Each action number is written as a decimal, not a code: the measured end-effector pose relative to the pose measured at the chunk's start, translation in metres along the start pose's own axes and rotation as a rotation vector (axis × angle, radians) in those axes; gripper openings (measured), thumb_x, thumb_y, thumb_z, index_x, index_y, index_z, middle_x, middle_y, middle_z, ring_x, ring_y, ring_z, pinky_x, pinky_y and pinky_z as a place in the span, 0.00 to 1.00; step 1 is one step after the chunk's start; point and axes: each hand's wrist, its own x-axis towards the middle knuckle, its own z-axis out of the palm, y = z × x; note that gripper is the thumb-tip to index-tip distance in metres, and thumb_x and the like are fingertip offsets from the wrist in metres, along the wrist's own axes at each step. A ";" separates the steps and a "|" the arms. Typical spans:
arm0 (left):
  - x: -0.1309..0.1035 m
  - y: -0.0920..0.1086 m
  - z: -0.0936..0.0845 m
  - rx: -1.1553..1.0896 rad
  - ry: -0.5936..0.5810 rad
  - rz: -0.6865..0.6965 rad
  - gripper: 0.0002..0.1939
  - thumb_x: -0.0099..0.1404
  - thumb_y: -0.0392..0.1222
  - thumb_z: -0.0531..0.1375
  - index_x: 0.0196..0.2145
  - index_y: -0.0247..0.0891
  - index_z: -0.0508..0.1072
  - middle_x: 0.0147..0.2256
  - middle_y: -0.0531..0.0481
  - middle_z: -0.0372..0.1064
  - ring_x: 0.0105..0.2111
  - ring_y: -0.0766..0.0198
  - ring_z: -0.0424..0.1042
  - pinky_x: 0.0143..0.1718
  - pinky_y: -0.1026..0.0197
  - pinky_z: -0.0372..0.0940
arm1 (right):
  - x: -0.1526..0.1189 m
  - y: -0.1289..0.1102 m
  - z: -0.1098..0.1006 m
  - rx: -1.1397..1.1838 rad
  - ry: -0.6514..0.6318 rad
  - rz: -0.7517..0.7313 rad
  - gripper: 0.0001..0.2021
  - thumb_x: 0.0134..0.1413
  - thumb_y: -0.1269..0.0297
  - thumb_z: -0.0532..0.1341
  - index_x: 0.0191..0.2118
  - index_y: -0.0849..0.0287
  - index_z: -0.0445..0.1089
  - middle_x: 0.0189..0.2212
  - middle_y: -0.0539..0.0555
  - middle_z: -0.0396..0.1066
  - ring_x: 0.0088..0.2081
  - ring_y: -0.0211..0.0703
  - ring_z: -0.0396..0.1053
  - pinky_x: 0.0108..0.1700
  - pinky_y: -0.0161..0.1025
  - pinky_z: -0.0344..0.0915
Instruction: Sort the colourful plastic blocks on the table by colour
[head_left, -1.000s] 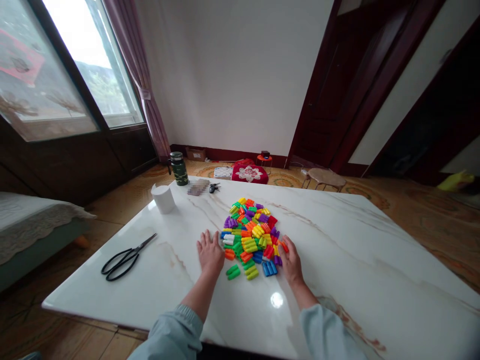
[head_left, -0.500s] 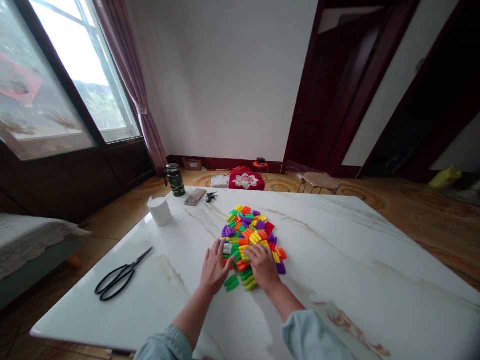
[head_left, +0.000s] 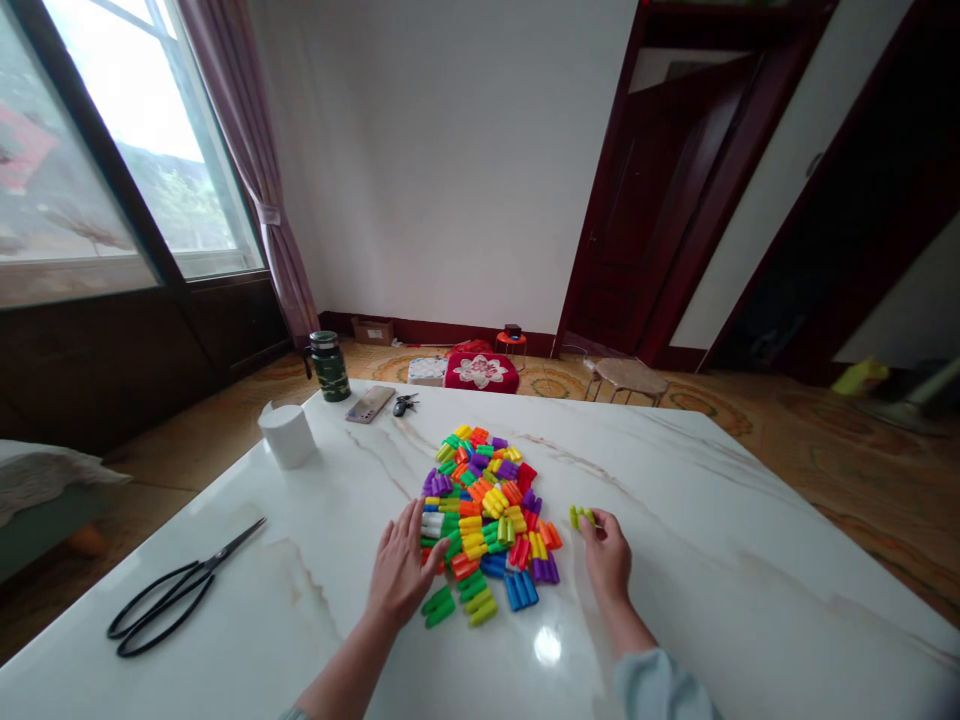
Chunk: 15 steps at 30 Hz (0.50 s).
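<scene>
A heap of small plastic pieces (head_left: 495,500) in many colours lies on the white marbled table (head_left: 720,520). My left hand (head_left: 401,570) rests at the heap's left edge, its fingers spread beside a white piece (head_left: 433,525) and green pieces. To the right of the heap, apart from it, my right hand (head_left: 609,560) pinches a yellow-green piece (head_left: 581,517) between thumb and fingers. Blue (head_left: 521,590), green (head_left: 439,606) and yellow-green (head_left: 480,606) pieces lie at the heap's near edge.
Black-handled scissors (head_left: 184,590) lie at the left. Farther back are a white paper roll (head_left: 289,436), a dark green flask (head_left: 330,368), a phone (head_left: 370,404) and keys (head_left: 403,405). A round stool (head_left: 628,377) stands beyond the table.
My right hand has moved off the heap to the right, with a yellow-green piece in its fingers. The blue pieces it covered now show. The view has shifted slightly.
</scene>
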 end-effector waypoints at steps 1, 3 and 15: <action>0.000 0.001 -0.001 0.004 -0.003 -0.002 0.35 0.69 0.57 0.48 0.67 0.37 0.48 0.65 0.39 0.54 0.65 0.53 0.53 0.65 0.44 0.45 | 0.001 0.005 0.002 -0.022 -0.008 0.006 0.29 0.48 0.34 0.54 0.37 0.58 0.72 0.32 0.61 0.77 0.31 0.52 0.72 0.33 0.44 0.65; -0.001 0.001 -0.002 0.008 -0.006 -0.001 0.35 0.70 0.56 0.48 0.68 0.37 0.48 0.65 0.39 0.53 0.65 0.53 0.53 0.65 0.45 0.45 | 0.001 0.009 0.007 -0.077 -0.033 0.007 0.30 0.48 0.34 0.52 0.38 0.58 0.72 0.33 0.61 0.77 0.33 0.52 0.72 0.33 0.43 0.64; -0.001 0.000 0.001 0.016 0.003 0.015 0.35 0.70 0.56 0.46 0.68 0.35 0.47 0.65 0.39 0.53 0.66 0.53 0.51 0.66 0.44 0.44 | 0.001 0.008 0.007 -0.058 -0.048 0.042 0.29 0.47 0.35 0.53 0.39 0.58 0.71 0.35 0.61 0.77 0.35 0.52 0.73 0.36 0.42 0.64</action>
